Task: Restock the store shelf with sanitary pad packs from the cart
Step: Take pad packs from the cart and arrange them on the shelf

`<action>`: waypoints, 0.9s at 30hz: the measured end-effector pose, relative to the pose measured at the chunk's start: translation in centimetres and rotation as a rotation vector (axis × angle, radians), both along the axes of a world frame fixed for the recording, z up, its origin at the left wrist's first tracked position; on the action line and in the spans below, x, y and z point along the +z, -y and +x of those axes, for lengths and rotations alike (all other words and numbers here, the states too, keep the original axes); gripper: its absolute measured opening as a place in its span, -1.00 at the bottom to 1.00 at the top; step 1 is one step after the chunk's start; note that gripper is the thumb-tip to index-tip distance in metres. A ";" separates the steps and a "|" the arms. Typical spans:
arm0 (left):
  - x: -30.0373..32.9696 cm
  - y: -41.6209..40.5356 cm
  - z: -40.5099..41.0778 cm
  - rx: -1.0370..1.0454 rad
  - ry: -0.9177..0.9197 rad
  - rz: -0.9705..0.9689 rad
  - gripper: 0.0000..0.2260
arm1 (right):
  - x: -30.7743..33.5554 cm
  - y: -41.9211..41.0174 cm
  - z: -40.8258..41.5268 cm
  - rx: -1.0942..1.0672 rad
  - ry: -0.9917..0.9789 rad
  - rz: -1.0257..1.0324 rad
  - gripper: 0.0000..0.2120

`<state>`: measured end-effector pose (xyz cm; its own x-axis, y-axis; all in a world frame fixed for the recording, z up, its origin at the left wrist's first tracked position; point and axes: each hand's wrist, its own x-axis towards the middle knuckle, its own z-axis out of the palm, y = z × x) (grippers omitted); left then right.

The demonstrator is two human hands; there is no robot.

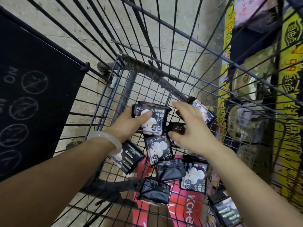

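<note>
View from above into a black wire shopping cart (105,89) standing on a pale tiled floor (68,22). At the far left, a black panel (32,99) carries chalk-like circles with lines through them. The left hand (131,123), with a pale bangle (106,141) on its wrist, grips a small stack of black sanitary pad packs (154,118), thumb lying across the top pack's white cotton picture. Just right of it, the right hand (190,128) hovers with fingers spread and relaxed, grasping nothing, above more packs. Loose black packs (158,149) lie scattered on the cart's wire bottom near both wrists, some face up, some showing plain backs. A red pack (185,203) lies beneath them. At the right edge, yellow shelf signage (288,66) shows through the wires.
</note>
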<state>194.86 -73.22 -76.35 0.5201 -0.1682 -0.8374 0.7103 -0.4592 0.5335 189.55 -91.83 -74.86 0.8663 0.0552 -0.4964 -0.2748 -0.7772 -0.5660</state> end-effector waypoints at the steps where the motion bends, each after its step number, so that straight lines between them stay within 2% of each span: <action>1: 0.0 0.1 -0.1 0.002 0.011 0.003 -0.69 | 0.4 0.9 -0.7 -0.137 0.066 -0.013 -0.40; 3: 0.0 0.2 -0.1 0.012 0.040 0.013 -0.69 | 1.1 2.7 -2.3 -0.366 0.152 -0.052 -0.66; 4: -0.2 0.2 -0.1 0.022 0.054 0.017 -0.69 | 1.4 3.4 -3.0 -0.458 0.125 -0.035 -0.71; 6: -0.3 0.4 -0.1 0.029 0.083 0.016 -0.71 | 1.2 4.4 -4.3 -0.561 -0.079 0.101 -0.58; 8: -0.5 0.6 0.0 0.028 0.106 0.031 -0.72 | 0.7 4.8 -5.2 -0.535 -0.297 0.228 -0.35; 10: -0.5 0.9 -0.1 0.025 0.123 0.044 -0.70 | -0.5 4.8 -5.9 -0.485 -0.363 0.287 -0.33; 14: -0.4 0.9 -0.2 0.017 0.095 0.045 -0.56 | -1.6 4.5 -5.9 -0.562 -0.307 0.326 -0.51; 18: -0.5 0.5 0.1 0.098 0.063 0.008 -0.43 | 0.6 5.2 -4.5 -0.622 -0.266 0.415 -0.62; 20: -0.3 0.4 0.2 0.137 0.071 -0.025 -0.39 | 2.4 5.6 -3.6 -0.684 -0.199 0.436 -0.61; 23: -0.1 0.2 0.5 0.276 -0.042 -0.116 -0.06 | 4.6 5.7 -2.2 -0.784 -0.124 0.549 -0.54; 24: -0.1 0.1 0.5 0.313 -0.089 -0.167 -0.01 | 5.1 5.4 -1.6 -0.785 -0.130 0.627 -0.51; 25: 0.7 0.3 0.6 0.344 -0.103 -0.215 -0.05 | 5.3 4.8 -0.9 -0.773 -0.156 0.702 -0.47; 27: 2.4 0.5 0.9 0.349 -0.085 -0.291 -0.32 | 5.3 2.6 0.1 -0.699 -0.248 0.731 -0.45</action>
<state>195.80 -73.74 -74.00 0.5190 -0.2296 -0.8233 0.8426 -0.0244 0.5380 189.67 -94.44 -69.58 0.6994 -0.0611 -0.7122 -0.7045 0.1098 -0.7012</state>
